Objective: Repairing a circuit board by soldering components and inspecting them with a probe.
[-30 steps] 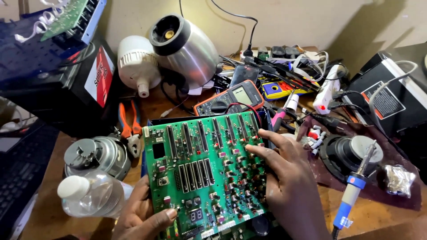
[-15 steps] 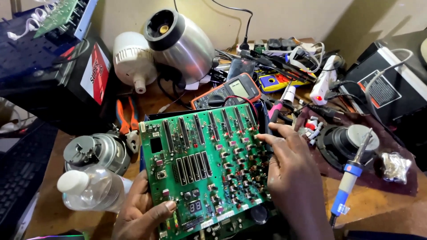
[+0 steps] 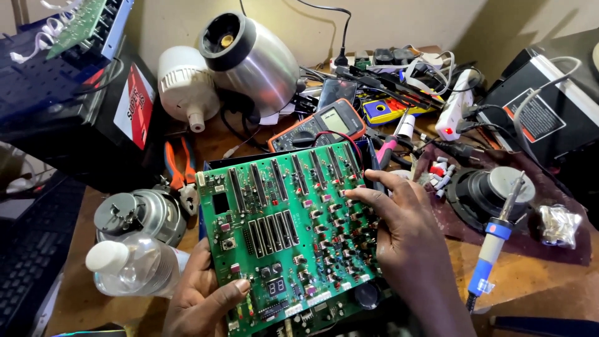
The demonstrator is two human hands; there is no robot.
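board: green circuit board (image 3: 284, 231), large, densely populated with slot connectors, small components and a two-digit display near the bottom edge. Tilted up toward the camera, held between both hands over the cluttered bench.
left hand: left hand (image 3: 203, 299) under the board's lower-left corner, thumb clamped over the front edge, fingers hidden behind. Closed on the board.
right hand: right hand (image 3: 399, 228) laid flat on the board's right half, fingers spread and slightly curled over the component rows, index near the right edge. Presses on it rather than pinching; whether the thumb wraps behind, can't tell.
handling: my read is light, stiff, but fragile. Tall parts and solder joints won't like pressure or flex. Best grip is by the bare edges and corners, as the left hand does; palm on the components is the risky spot. Underside probably has sharp leads.
left of left hand: clear plastic bottle (image 3: 134, 271) with white cap lying on its side, just beside it; grey motor housing (image 3: 140, 215) beyond that; orange-handled pliers (image 3: 176, 165) further up.
above right hand: orange-cased multimeter (image 3: 321, 125), touching or just behind the board's top edge; metal blender-type jug (image 3: 253, 59) and white bulb housing (image 3: 187, 87) further back.
right of right hand: blue-handled soldering iron (image 3: 493, 243) near, resting against a black speaker driver (image 3: 490, 196); black box (image 3: 549, 112) well apart.
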